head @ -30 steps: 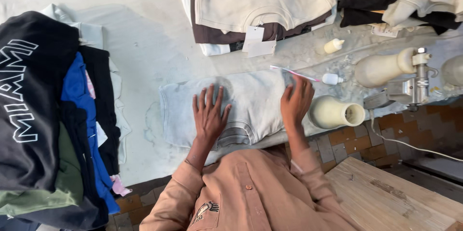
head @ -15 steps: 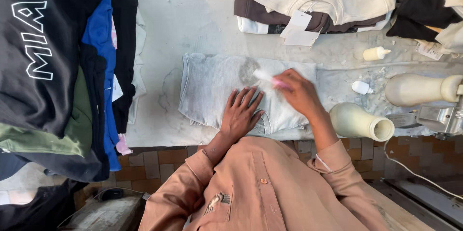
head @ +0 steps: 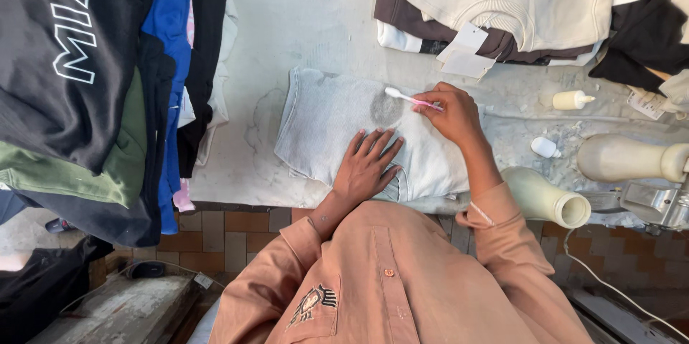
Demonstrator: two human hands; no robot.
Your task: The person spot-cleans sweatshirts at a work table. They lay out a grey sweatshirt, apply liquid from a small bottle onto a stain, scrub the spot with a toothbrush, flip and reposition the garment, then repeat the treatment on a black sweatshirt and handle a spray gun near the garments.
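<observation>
A light grey garment [head: 323, 128] lies flat on the white work table [head: 316, 14], with a dark wet patch [head: 387, 108] near its middle. My left hand [head: 367, 164] presses flat on the garment just below that patch, fingers spread. A small toothbrush [head: 409, 98] with a pink handle is pinched in my right hand [head: 451, 113]; its white head touches the top of the patch.
A pile of dark, blue and green clothes [head: 93, 93] hangs over the table's left side. Folded cream and brown tagged garments [head: 502, 6] lie at the back. A small white bottle [head: 572, 100], a cap [head: 545, 147] and cream-coloured form pieces [head: 545, 200] stand at right.
My right hand has brought the toothbrush onto the dark patch, having picked it up from the table's right a second ago. The left hand stays flat on the garment. The view has shifted left.
</observation>
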